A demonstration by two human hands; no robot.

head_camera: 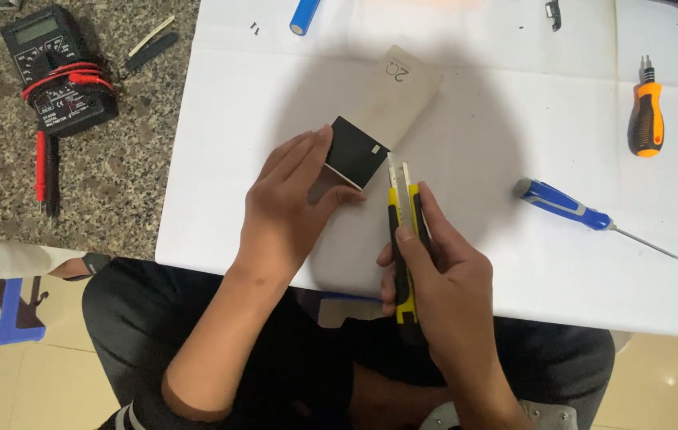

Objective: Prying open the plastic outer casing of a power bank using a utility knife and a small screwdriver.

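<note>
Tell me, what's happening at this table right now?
A seated person is working on a grey strip laid on white paper. The left hand presses a small black square piece down on the strip. The right hand grips a yellow-and-black utility knife, blade out, its tip at the square's edge. A blue screwdriver and an orange screwdriver lie to the right; a multimeter sits on the stone counter.

Left hand (287, 203) palm-down with fingers (307, 155) spread forward, right hand (434, 271) apparently clenched, thumb extended.
</note>
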